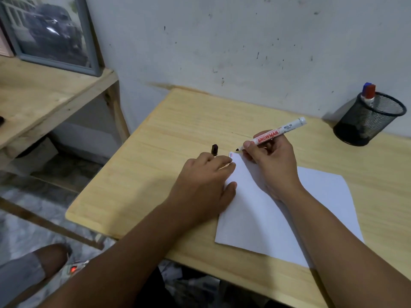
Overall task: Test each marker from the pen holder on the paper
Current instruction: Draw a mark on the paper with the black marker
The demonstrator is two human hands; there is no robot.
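Observation:
A white sheet of paper (pixel 255 218) lies on the wooden table (pixel 178 130). My right hand (pixel 271 165) grips a white uncapped marker (pixel 282 131) with red lettering, its dark tip just above the paper's far left corner, where short blue and red marks show. My left hand (pixel 206 181) rests flat on the paper's left edge and holds a small black cap (pixel 214 150) between its fingers. A black mesh pen holder (pixel 369 121) stands at the far right of the table, with two markers, red-capped and blue-capped (pixel 368 92), sticking out.
A wall runs along the table's far edge. A wooden shelf (pixel 44 103) with a framed picture (pixel 51 32) stands to the left, across a gap. A knee and a sandalled foot (pixel 73 267) show below left of the table.

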